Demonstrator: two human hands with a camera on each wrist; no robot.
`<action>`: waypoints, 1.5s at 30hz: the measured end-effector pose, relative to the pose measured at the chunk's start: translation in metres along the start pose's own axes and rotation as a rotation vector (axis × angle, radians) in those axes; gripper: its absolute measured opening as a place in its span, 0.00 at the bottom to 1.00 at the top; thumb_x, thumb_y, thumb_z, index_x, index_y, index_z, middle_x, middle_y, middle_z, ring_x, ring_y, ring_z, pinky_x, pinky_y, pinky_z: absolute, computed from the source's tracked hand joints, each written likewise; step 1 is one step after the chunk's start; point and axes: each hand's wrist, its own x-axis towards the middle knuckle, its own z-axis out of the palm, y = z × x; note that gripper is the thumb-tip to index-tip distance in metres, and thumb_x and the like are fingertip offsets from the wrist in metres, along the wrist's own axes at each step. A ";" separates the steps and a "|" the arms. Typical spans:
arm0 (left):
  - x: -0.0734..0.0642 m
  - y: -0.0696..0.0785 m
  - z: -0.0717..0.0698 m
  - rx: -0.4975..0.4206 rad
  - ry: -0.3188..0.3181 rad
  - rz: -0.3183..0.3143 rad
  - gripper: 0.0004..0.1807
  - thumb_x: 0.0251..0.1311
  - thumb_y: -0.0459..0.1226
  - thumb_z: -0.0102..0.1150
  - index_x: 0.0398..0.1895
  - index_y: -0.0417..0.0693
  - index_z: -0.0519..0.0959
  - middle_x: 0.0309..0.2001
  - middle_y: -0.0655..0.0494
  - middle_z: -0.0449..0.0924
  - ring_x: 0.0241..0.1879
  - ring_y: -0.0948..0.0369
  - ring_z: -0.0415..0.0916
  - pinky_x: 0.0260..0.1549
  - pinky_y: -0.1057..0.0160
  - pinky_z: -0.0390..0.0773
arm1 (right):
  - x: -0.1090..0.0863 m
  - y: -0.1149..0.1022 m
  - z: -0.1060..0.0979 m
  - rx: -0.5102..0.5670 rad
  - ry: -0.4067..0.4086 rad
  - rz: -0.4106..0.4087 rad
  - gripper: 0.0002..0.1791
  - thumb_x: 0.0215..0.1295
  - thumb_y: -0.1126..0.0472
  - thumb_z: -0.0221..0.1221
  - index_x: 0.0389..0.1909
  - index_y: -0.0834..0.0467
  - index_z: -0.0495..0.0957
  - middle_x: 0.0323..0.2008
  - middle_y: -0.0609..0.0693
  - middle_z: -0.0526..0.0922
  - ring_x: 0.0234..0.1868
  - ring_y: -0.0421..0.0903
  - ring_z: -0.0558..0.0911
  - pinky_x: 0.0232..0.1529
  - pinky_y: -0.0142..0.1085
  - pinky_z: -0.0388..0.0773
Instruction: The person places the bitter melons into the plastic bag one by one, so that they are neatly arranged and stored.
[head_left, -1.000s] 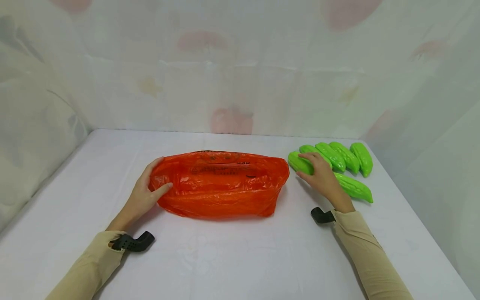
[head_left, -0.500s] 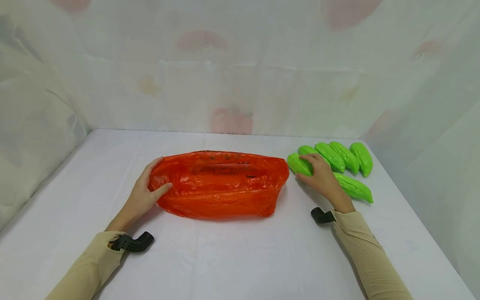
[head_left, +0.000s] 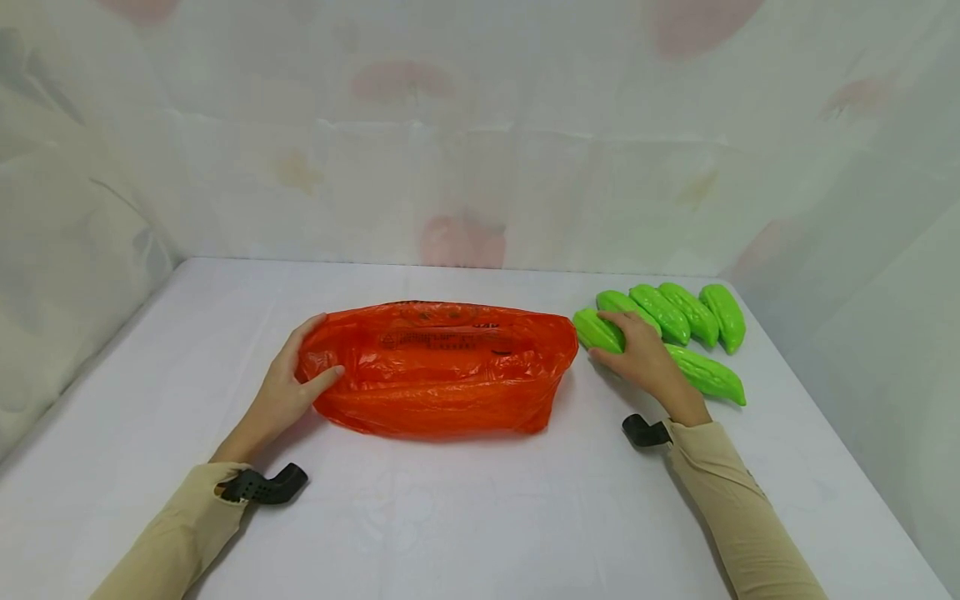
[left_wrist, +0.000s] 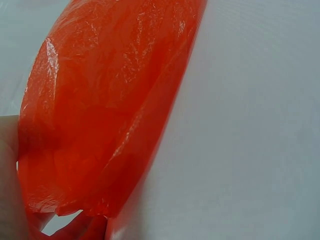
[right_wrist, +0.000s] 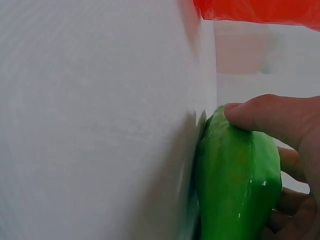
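Note:
In the head view, my left hand [head_left: 281,392] holds the left end of a crinkled red plastic bag [head_left: 442,408]. Its thumb lies on the near side of the bag's mouth. Red film [left_wrist: 110,100] fills much of the left wrist view, with some fingers seen through it. At the right, my right hand [head_left: 641,354] grips a green bitter melon [head_left: 596,331] close to the bag's right end. The right wrist view has the thumb on top of that bitter melon [right_wrist: 235,175] and fingers behind it. Part of the melon is hidden under the hand.
Several more bitter melons [head_left: 690,312] lie in a row at the table's back right corner. Another bitter melon [head_left: 705,375] rests just right of the right hand. A white cloth covers the table [head_left: 450,517]; a patterned curtain [head_left: 525,192] hangs behind.
The bitter melon at the right hand has shifted very slightly left and turned a little, with the fingers settling on it. The left hand and the bag look the same.

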 end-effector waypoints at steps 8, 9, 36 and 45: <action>0.000 -0.001 0.000 -0.001 0.003 0.004 0.44 0.63 0.33 0.61 0.79 0.55 0.51 0.72 0.40 0.60 0.66 0.42 0.61 0.61 0.28 0.60 | -0.001 -0.001 0.000 0.019 -0.015 -0.004 0.35 0.63 0.60 0.65 0.68 0.68 0.65 0.66 0.69 0.71 0.63 0.65 0.73 0.63 0.59 0.70; 0.000 -0.001 0.000 -0.001 0.004 0.006 0.44 0.62 0.33 0.61 0.79 0.55 0.51 0.72 0.40 0.60 0.66 0.42 0.61 0.61 0.28 0.60 | -0.001 -0.001 0.000 0.019 -0.014 -0.004 0.36 0.63 0.60 0.65 0.69 0.68 0.65 0.66 0.69 0.71 0.63 0.65 0.73 0.63 0.59 0.70; 0.000 0.000 0.000 -0.015 -0.005 -0.003 0.44 0.63 0.33 0.60 0.79 0.55 0.50 0.72 0.40 0.60 0.66 0.42 0.61 0.61 0.29 0.62 | 0.000 -0.005 -0.005 0.139 0.055 -0.004 0.36 0.63 0.57 0.66 0.70 0.61 0.64 0.63 0.65 0.75 0.59 0.62 0.76 0.56 0.57 0.74; 0.001 -0.002 0.000 -0.016 -0.006 0.004 0.44 0.63 0.33 0.60 0.79 0.54 0.50 0.72 0.40 0.60 0.66 0.42 0.61 0.61 0.29 0.61 | -0.002 -0.010 -0.010 0.135 0.063 -0.002 0.35 0.64 0.55 0.65 0.70 0.59 0.65 0.64 0.65 0.75 0.60 0.62 0.76 0.57 0.57 0.74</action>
